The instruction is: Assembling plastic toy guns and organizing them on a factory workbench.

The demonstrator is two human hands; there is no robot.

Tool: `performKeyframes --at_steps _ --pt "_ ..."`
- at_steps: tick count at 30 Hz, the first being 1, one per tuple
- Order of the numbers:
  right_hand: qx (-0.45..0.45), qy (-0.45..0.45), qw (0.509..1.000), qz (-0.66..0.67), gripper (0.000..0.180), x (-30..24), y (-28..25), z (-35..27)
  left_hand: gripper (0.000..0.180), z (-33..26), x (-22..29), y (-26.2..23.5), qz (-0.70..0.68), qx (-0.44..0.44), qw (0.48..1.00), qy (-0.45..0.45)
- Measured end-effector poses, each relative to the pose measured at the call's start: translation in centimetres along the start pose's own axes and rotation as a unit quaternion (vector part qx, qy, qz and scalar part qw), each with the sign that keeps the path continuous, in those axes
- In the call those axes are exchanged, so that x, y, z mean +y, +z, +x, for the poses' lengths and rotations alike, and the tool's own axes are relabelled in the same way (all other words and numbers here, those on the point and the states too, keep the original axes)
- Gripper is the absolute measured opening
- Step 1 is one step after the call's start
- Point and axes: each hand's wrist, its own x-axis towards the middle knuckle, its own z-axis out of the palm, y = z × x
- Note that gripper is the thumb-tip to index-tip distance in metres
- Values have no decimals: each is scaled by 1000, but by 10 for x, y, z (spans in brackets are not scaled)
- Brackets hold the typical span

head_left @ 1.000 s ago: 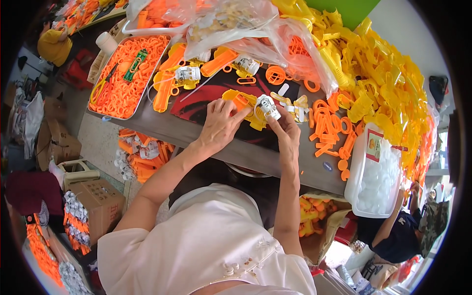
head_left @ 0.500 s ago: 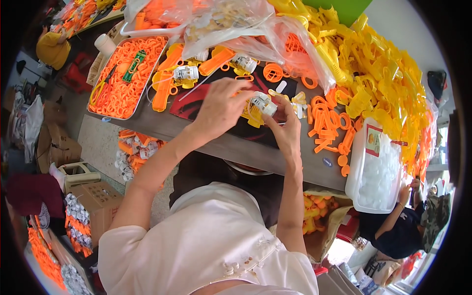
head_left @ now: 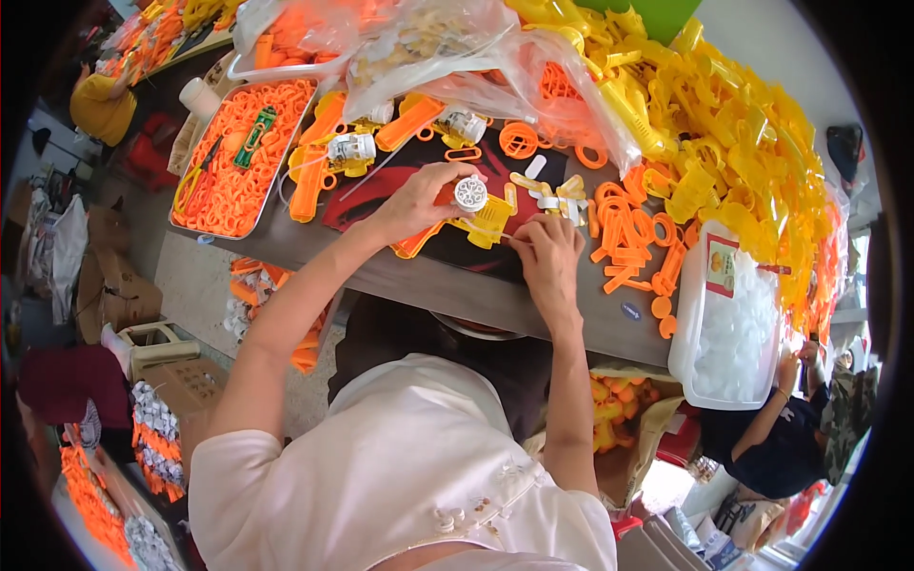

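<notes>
1. I start with the packaging. At my right a clear rectangular plastic tub [head_left: 728, 324] sits on the table edge, filled with small white pieces. A tall rectangular label [head_left: 721, 266], white with red and an orange spot, is stuck on its near wall.
2. At the far side, crumpled clear plastic bags [head_left: 428, 43] lie over heaps of orange and pale parts.
3. At my left a shallow metal tray [head_left: 186, 224] holds loose orange rings. A small green rectangular packet [head_left: 255, 128] lies on top of them.
4. Brown cardboard boxes [head_left: 114, 295] stand on the floor at lower left.
5. The piece I am working on is a yellow plastic toy part [head_left: 484, 221], flat and blocky, with an orange part beneath it. It rests on a dark red mat [head_left: 381, 186] at the middle of the grey table [head_left: 447, 285].
6. A small white round wheel [head_left: 469, 193] with a spoked face sits at its top left corner.
7. My left hand [head_left: 424, 198] is closed on that end, with its fingers around the wheel and the orange piece.
8. My right hand [head_left: 550, 255] is just beside it. Its fingertips pinch the right edge of the yellow part. The two hands are close but not touching.
9. Loose orange loops [head_left: 619, 233] lie right of my right hand, with a yellow pile [head_left: 724, 133] beyond.
</notes>
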Motion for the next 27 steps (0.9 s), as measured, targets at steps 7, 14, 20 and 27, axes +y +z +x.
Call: performKeyframes --at_steps 7,14,20,27 --pt "-124 -47 985 113 10 -39 -9 -11 53 -6 2 5 6 16 1000 19" --pt "84 111 985 98 14 -29 65 5 51 -7 -1 12 53 40 997 42" --pt "66 159 981 90 16 -26 78 8 56 -7 1 14 103 71 987 103" --pt "1 60 997 46 26 -38 49 1 54 -7 0 12 105 47 989 90"
